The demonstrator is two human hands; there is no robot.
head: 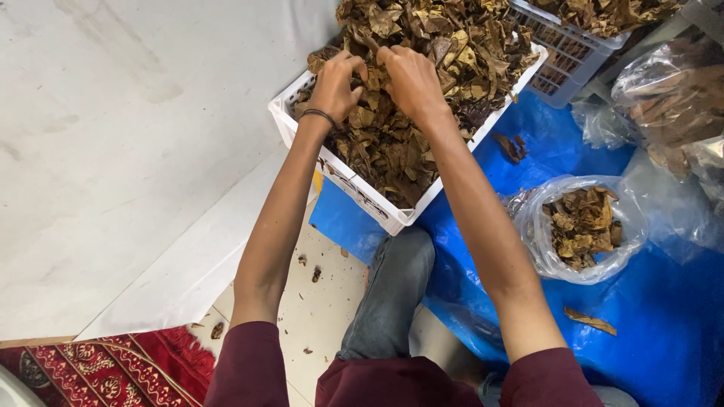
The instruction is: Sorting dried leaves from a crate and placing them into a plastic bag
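Both hands are dug into dry brown leaves [407, 143] heaped in a white crate [377, 207]. Left hand [335, 83] and right hand [411, 79] are curled on leaves, side by side, but the fingertips are hidden in the heap. A second crate [566, 64] is cut off at the top edge. A clear bag of leaves [581, 230] is seen on the blue sheet [664, 316], near the right arm.
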